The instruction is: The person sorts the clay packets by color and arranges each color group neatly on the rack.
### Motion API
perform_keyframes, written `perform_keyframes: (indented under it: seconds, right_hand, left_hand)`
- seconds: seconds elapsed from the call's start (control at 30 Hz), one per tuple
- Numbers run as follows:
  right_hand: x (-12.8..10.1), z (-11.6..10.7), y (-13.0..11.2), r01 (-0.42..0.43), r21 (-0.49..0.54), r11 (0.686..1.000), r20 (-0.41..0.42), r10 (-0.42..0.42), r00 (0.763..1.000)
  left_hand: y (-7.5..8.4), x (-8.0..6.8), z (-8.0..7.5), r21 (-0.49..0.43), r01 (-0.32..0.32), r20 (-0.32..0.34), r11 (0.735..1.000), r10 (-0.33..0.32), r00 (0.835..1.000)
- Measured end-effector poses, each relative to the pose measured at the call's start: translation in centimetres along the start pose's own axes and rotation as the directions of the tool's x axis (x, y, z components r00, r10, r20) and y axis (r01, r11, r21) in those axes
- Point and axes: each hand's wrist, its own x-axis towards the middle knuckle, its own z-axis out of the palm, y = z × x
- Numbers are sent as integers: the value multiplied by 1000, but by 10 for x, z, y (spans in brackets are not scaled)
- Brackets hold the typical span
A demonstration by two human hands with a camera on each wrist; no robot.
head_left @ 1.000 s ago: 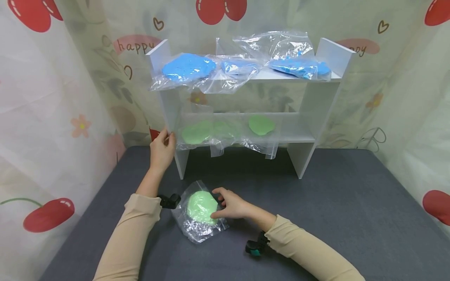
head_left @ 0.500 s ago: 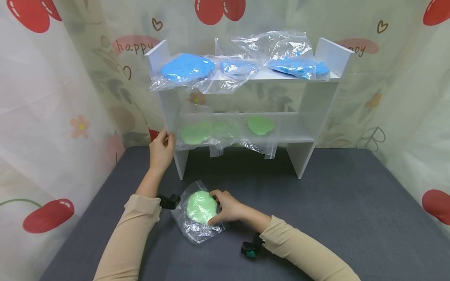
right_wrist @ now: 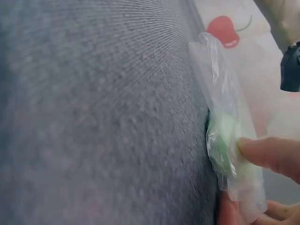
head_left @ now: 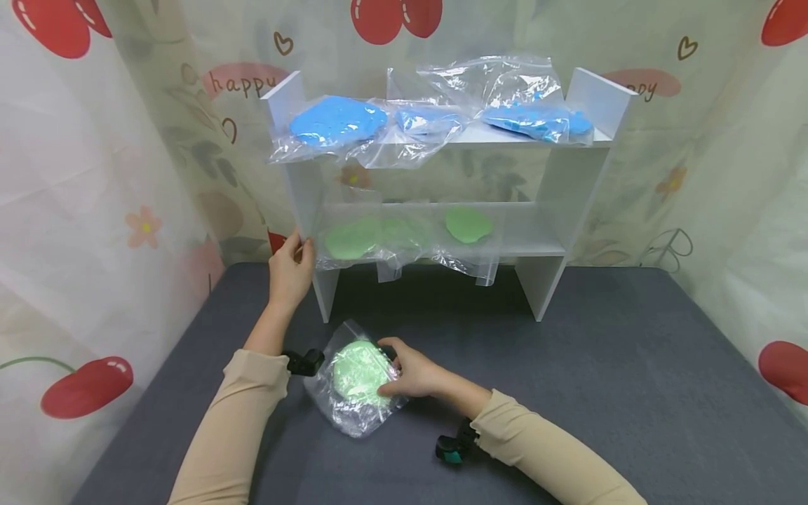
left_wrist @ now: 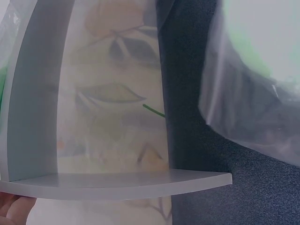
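In the head view, a clear plastic bag (head_left: 355, 417) with a flat, round, light green lump (head_left: 358, 372) inside is at the front of the dark table, left of centre. My right hand (head_left: 413, 368) pinches its right side. In the right wrist view the thumb (right_wrist: 267, 152) presses on the bag (right_wrist: 225, 145), with other fingers underneath; its near edge is tilted off the table. My left hand (head_left: 292, 270) holds the left side panel of a white two-tier shelf (head_left: 549, 242); its fingers (left_wrist: 21, 208) lie against the panel's outer face in the left wrist view.
Three bagged blue lumps (head_left: 341, 120) lie along the top shelf. Bagged green lumps (head_left: 468, 224) line the lower one, their plastic hanging over the front edge. A patterned curtain (head_left: 726, 140) stands behind and beside the table (head_left: 631, 393); a thin cable (head_left: 672, 245) is at the back right.
My right thumb and fingers have closed on the right side of the bag, which has tilted and shifted slightly left and up in the view. My left hand stays at the shelf.
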Motion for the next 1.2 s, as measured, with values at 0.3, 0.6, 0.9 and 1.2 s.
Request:
perform_keyframes:
  seconds: [0.3,0.6,0.9,1.2]
  right_hand:
    - [-9,-11,3,77,175,982,18,-82,996]
    - [-19,-24,5,109,209,972,21,-116,993]
    - [-30,-32,6,131,145,981,-6,-132,991]
    - [-42,-41,4,129,177,976,-34,-125,992]
  left_hand:
    - [-1,0,0,4,-8,-1,1000,8,1000]
    - [-1,0,0,12,-2,6,1000,2,1000]
    - [-2,0,0,12,-7,10,1000,7,1000]
    - [-2,-1,0,9,-5,12,1000,5,1000]
